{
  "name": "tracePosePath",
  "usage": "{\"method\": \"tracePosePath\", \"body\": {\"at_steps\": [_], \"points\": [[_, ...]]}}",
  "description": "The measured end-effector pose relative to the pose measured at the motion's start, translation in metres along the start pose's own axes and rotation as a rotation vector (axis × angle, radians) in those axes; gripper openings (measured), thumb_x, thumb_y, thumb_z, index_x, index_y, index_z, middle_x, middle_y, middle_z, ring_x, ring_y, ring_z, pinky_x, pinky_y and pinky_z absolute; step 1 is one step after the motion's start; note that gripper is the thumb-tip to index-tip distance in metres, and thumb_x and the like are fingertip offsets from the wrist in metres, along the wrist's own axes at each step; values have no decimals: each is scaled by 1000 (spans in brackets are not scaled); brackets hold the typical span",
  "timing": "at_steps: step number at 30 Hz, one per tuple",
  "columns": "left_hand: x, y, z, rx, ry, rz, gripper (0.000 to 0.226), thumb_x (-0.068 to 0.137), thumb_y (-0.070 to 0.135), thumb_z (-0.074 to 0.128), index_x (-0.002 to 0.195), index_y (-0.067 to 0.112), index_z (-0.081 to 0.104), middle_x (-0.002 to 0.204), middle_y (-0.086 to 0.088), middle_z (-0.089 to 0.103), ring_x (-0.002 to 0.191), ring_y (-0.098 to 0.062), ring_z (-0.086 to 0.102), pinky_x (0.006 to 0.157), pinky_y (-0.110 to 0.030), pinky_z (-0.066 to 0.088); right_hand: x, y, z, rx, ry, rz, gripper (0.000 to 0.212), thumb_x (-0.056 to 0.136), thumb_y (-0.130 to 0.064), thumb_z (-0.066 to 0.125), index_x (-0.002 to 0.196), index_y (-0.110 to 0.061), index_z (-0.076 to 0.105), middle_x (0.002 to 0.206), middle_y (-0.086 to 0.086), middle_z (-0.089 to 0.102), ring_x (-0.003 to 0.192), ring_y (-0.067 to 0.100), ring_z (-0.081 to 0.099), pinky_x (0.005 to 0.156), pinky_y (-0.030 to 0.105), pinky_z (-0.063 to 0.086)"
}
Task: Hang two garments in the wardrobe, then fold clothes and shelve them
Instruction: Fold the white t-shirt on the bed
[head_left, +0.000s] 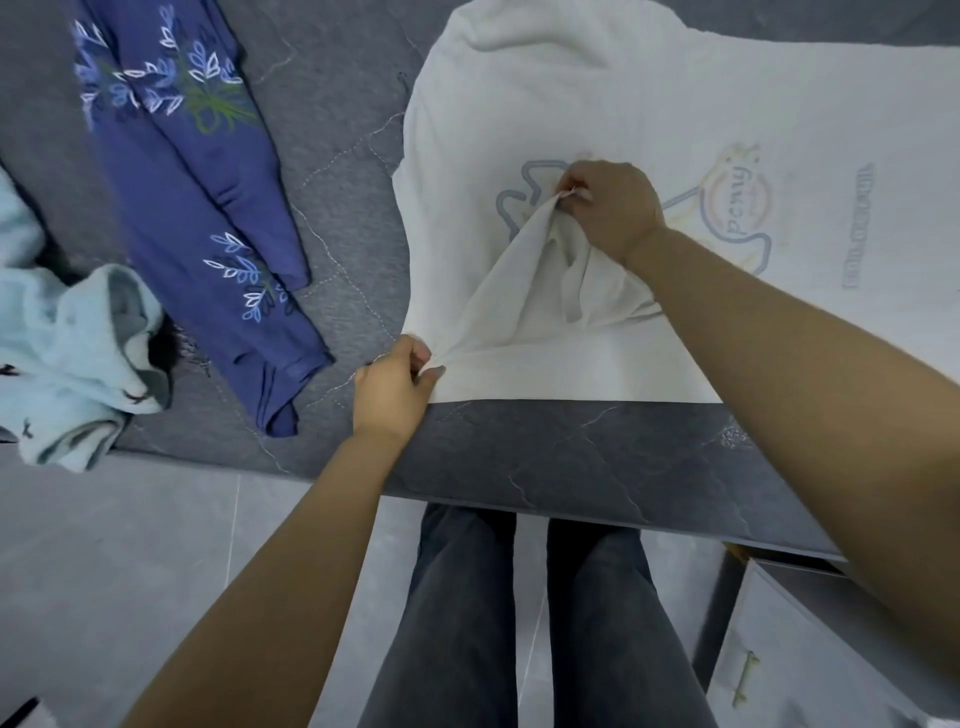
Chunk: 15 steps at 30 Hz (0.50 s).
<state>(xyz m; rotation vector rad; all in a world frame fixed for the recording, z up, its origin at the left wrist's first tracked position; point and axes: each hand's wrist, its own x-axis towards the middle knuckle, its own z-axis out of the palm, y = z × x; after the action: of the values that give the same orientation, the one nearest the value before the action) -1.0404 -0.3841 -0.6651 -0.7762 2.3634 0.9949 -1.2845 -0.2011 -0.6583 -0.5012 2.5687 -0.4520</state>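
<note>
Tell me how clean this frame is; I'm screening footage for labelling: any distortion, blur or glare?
Head view: wide-angle distortion bends the grey mattress edge and stretches both forearms; lighting is soft and even, no glare, only faint shadows under the hands; the white T-shirt looks slightly washed out, its print faint; the left hand and right hand are sharp, without motion blur.
</note>
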Motion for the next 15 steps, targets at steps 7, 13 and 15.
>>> {"method": "tracePosePath", "body": {"at_steps": [7, 13, 15], "points": [[17, 43, -3, 40, 96, 124, 51, 75, 19, 73, 124, 21, 55, 122, -1, 51, 112, -24, 51, 95, -38, 38, -32, 8, 1, 246, 229, 33, 32, 88, -15, 61, 117, -3, 59, 115, 17, 56, 105, 29, 55, 90, 31, 43], [82, 110, -1, -104, 106, 236, 39, 86, 23, 71, 121, 12, 56, 119, -7, 54, 101, -23, 56, 81, -22, 43, -116, 23, 34, -5, 93, -155, 26, 80, -18, 70, 105, -10, 66, 94, 11, 55, 86, 30, 54, 75, 36, 40], [104, 129, 3, -44, 28, 277, 47, 84, 31, 72, 124, 14, 55, 121, -7, 56, 108, -25, 53, 90, -32, 45, -119, 29, 46, -148, 19, -163, 33, 78, -23, 72, 108, -12, 64, 97, 11, 54, 89, 32, 53, 77, 38, 37]]}}
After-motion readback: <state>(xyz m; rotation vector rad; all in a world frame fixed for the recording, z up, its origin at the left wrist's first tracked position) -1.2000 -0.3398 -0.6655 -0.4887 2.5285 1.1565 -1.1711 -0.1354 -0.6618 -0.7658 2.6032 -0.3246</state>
